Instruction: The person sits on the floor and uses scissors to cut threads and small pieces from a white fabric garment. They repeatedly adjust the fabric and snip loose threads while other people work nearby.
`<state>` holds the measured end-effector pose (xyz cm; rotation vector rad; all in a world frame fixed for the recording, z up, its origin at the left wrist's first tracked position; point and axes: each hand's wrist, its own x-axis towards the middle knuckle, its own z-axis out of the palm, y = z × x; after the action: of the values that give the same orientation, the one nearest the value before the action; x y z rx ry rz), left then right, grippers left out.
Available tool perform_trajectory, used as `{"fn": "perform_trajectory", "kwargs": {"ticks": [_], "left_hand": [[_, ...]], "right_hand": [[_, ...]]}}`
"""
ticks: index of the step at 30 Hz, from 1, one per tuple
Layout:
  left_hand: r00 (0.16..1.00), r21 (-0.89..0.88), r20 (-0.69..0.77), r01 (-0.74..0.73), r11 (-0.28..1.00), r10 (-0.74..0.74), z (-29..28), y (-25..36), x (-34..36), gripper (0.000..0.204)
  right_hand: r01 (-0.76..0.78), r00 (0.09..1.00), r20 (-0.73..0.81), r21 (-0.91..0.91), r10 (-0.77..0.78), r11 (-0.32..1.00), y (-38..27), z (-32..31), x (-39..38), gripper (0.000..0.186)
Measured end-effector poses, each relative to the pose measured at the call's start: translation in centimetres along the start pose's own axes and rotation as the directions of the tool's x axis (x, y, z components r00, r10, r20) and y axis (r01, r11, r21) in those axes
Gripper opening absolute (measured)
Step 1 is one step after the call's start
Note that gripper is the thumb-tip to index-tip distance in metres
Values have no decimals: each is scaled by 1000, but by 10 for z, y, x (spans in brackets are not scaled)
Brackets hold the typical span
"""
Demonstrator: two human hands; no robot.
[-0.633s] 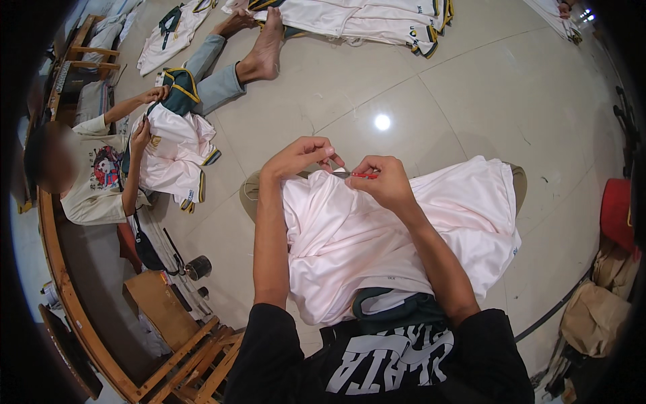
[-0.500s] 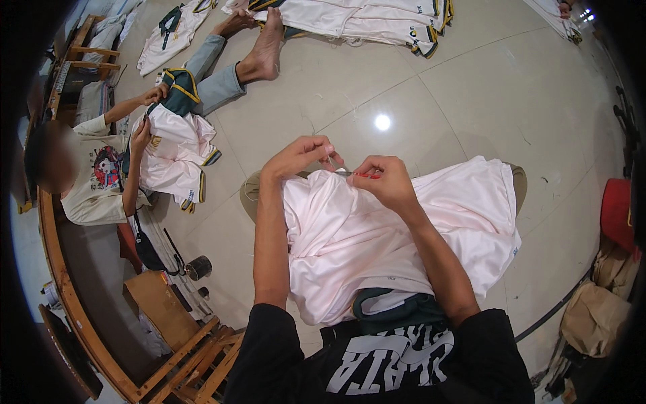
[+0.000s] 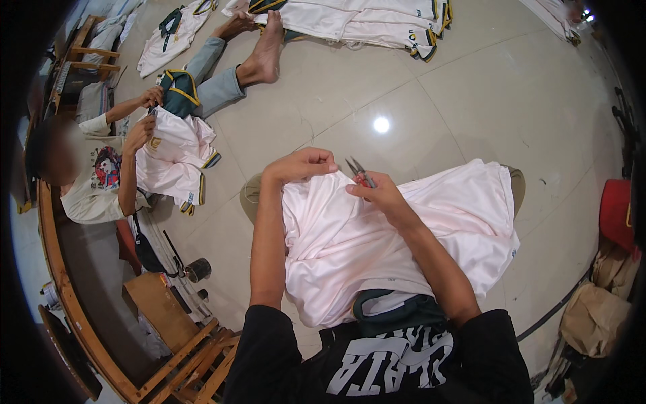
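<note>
A white shirt with a dark green collar is spread over my lap. Its far edge is pinched by my left hand, the fingertips closed on the cloth. My right hand is wrapped round a pair of thread snips with red on the handle. The snips' two pointed blades stand slightly apart, aimed up and away from me, a short way right of my left fingertips. Part of the handle is hidden in my palm.
At the left a co-worker sits with a white-and-green shirt. More white shirts lie on the tiled floor at the far side. A cardboard box and wooden rack stand lower left; bags are at the right.
My right hand has turned the snips from pointing left at the cloth edge to pointing up. My left hand has lowered slightly, its fingers folding closer to the cloth.
</note>
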<state>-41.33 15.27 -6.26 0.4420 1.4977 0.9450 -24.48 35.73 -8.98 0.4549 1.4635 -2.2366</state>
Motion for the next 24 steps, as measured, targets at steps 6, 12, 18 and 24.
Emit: {"fn": "perform_trajectory", "kwargs": {"ticks": [6, 12, 18, 24], "left_hand": [[981, -280, -32, -193, 940, 192, 4, 18, -8, 20], [982, -277, -69, -187, 942, 175, 4, 17, -9, 23], [981, -277, -72, -191, 942, 178, 8, 24, -11, 24], [984, -280, -69, -178, 943, 165, 9, 27, -12, 26]], "right_hand": [[165, 961, -180, -236, -210, 958, -7, 3, -6, 31], [272, 924, -211, -224, -319, 936, -21, 14, -15, 36], [291, 946, -101, -150, -308, 945, -14, 9, -12, 35], [246, 960, -115, -93, -256, 965, -12, 10, -7, 31]]}}
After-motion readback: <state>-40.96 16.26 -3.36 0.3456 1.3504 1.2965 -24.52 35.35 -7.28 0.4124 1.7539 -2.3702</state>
